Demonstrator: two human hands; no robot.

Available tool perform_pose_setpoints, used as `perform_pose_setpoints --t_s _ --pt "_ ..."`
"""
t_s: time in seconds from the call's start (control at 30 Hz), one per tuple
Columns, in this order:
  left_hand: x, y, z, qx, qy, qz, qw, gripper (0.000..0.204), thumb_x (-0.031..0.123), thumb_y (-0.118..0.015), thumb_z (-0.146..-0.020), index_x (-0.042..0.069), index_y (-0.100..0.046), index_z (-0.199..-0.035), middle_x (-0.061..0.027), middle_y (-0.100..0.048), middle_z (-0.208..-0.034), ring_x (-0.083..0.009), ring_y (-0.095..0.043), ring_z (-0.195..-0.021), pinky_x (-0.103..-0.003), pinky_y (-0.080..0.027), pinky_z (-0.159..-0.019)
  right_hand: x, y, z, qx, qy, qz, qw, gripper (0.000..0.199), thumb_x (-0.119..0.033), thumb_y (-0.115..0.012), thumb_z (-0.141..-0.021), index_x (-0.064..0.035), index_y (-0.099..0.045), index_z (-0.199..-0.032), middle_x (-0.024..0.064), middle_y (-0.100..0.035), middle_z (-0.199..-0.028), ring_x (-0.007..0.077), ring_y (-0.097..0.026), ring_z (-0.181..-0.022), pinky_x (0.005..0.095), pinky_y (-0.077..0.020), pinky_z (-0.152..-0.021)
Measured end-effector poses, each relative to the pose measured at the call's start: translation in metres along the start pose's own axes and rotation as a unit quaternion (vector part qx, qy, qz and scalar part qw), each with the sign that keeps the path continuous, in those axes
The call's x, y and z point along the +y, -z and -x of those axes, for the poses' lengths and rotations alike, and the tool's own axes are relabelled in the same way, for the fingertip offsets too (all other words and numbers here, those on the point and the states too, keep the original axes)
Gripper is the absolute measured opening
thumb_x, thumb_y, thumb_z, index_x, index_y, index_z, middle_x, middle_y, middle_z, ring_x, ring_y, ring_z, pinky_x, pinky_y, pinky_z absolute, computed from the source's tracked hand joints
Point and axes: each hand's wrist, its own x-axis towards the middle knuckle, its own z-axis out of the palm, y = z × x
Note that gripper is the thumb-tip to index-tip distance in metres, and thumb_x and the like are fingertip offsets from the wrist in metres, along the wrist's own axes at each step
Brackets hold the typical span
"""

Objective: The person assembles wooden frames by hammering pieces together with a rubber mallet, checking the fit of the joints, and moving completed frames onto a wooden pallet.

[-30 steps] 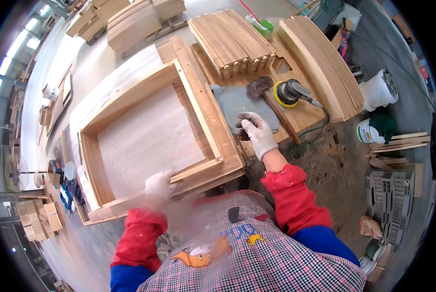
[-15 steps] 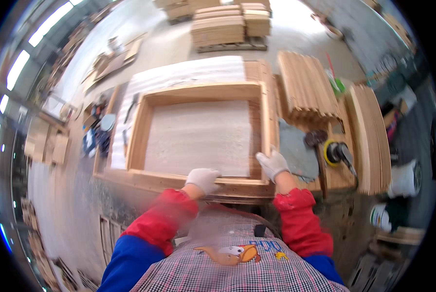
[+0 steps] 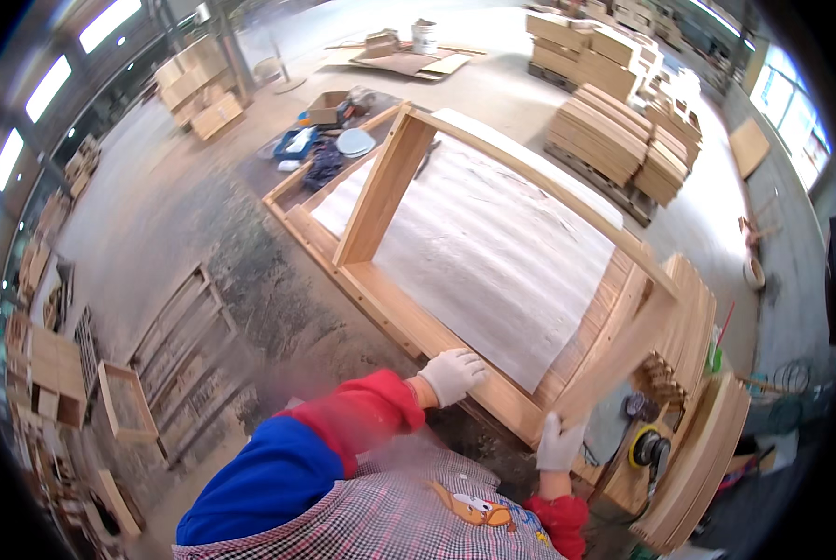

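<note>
A rectangular wooden frame (image 3: 390,191) stands over the workbench, its near rail low at the bench edge and its far rail looking raised. In a white glove, my left hand (image 3: 452,375) is closed over the near rail. My right hand (image 3: 561,441), also gloved, grips the frame at its near right corner; some of its fingers are hidden. White sheeting (image 3: 493,252) on the bench shows through the frame's opening, with bare wood (image 3: 581,327) along its right side.
Right of the frame are a yellow-and-black sander (image 3: 649,448), a grey cloth (image 3: 606,425) and stacked wood strips (image 3: 703,467). Tools and a dark cloth (image 3: 323,166) lie at the bench's far left. Pallets of boards (image 3: 600,140) stand beyond; a slatted rack (image 3: 189,350) is on the floor at left.
My view has swung to the left. The frame has gone from lying flat to tilted, its far side up. Both hands still hold its near side, the right one nearer the corner.
</note>
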Motion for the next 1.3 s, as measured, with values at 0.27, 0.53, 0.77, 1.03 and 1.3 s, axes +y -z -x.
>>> perform_pose_setpoints --t_s 0.27,0.53,0.77,1.03,1.3 --pt "-0.077 0.016 0.058 0.093 0.066 -0.145 0.983 0.025 0.015 -0.052 -0.074 0.011 -0.061 -0.098 -0.0067 -0.061 -0.105 -0.0228 -0.055 -0.103 -0.039 -0.041 -0.093 -0.001 0.016 0.027 -0.077 -0.239 -0.051 0.967 0.041 -0.003 -0.057 -0.079 0.0051 -0.042 -0.116 0.0127 -0.055 -0.1 0.0193 -0.056 -0.082 0.0319 -0.0485 -0.072" --pt "-0.044 0.079 0.128 0.191 0.149 -0.119 0.963 0.021 0.016 -0.053 -0.074 0.011 -0.063 -0.092 -0.0062 -0.064 -0.099 -0.0229 -0.06 -0.094 -0.037 -0.046 -0.088 -0.033 0.002 -0.023 -0.169 -0.146 -0.03 0.974 0.048 -0.007 -0.057 -0.08 0.0039 -0.038 -0.122 0.0125 -0.051 -0.108 0.0183 -0.053 -0.093 0.0309 -0.0468 -0.08" --pt "-0.026 0.117 0.272 0.176 0.39 -0.135 0.894 0.025 0.017 -0.051 -0.076 0.011 -0.063 -0.097 -0.0059 -0.064 -0.101 -0.0214 -0.06 -0.1 -0.036 -0.047 -0.089 -0.132 -0.18 -0.044 -0.406 -0.092 0.079 0.906 0.043 -0.006 -0.051 -0.082 0.0016 -0.039 -0.124 0.0104 -0.056 -0.098 0.0153 -0.053 -0.089 0.0288 -0.0445 -0.081" --pt "0.016 0.116 0.367 0.2 0.607 -0.071 0.766 0.023 0.018 -0.056 -0.072 0.011 -0.061 -0.093 -0.0031 -0.064 -0.09 -0.0211 -0.063 -0.085 -0.032 -0.05 -0.074 -0.137 -0.405 -0.026 -0.673 0.028 0.083 0.734 0.049 0.001 -0.045 -0.075 0.0019 -0.042 -0.124 0.0073 -0.058 -0.099 0.0135 -0.057 -0.085 0.0263 -0.0474 -0.073" --pt "0.001 0.125 0.417 0.194 0.746 -0.001 0.637 0.014 0.015 -0.054 -0.073 0.015 -0.063 -0.083 -0.0046 -0.064 -0.075 -0.0237 -0.063 -0.069 -0.035 -0.049 -0.061 -0.15 -0.612 0.061 -0.802 0.076 0.203 0.556 0.045 -0.001 -0.052 -0.07 0.0017 -0.049 -0.115 0.0025 -0.058 -0.081 0.0094 -0.051 -0.064 0.0244 -0.0445 -0.059"
